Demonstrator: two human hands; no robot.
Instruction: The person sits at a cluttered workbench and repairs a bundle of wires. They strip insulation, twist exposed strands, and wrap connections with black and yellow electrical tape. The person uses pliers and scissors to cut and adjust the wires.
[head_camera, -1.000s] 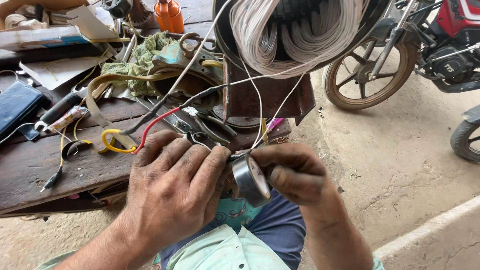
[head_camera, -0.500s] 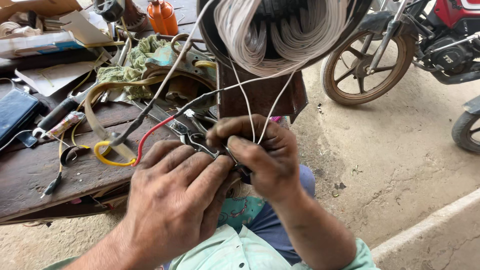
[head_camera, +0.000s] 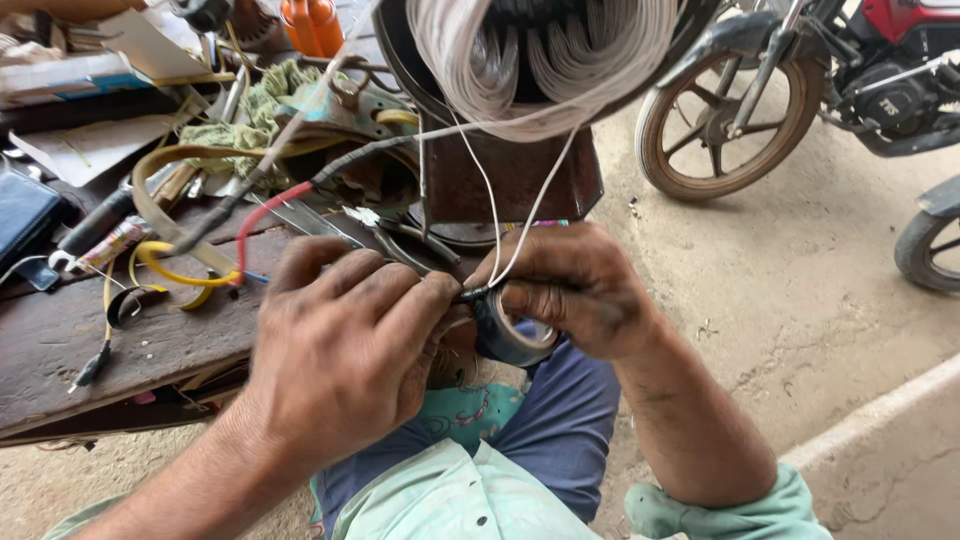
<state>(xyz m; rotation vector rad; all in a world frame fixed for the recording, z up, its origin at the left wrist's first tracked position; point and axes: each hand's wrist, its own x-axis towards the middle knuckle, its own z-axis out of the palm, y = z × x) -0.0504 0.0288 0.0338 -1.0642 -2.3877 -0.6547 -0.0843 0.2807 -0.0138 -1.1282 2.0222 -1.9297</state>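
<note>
My left hand (head_camera: 345, 345) pinches a taped wire joint (head_camera: 470, 295) between thumb and fingers, in front of a dark wooden workbench (head_camera: 110, 350). My right hand (head_camera: 575, 290) grips a roll of black insulating tape (head_camera: 512, 335) right at that joint. Thin white wires (head_camera: 520, 225) rise from the joint to a motor stator wound with pale coils (head_camera: 540, 50), standing on a brown base (head_camera: 510, 175). A red and black lead (head_camera: 265, 215) runs left from the joint.
The bench carries pliers (head_camera: 385, 240), a yellow strap (head_camera: 165, 270), green rag (head_camera: 245, 115), orange bottles (head_camera: 312, 25), papers and a dark pouch (head_camera: 22, 215). A motorcycle's wheel (head_camera: 725, 110) and another tyre (head_camera: 930, 245) stand on the dirt ground at right.
My right hand has brought the tape roll around the joint, from held out facing me to tucked under my fingers. The view has shifted slightly closer.
</note>
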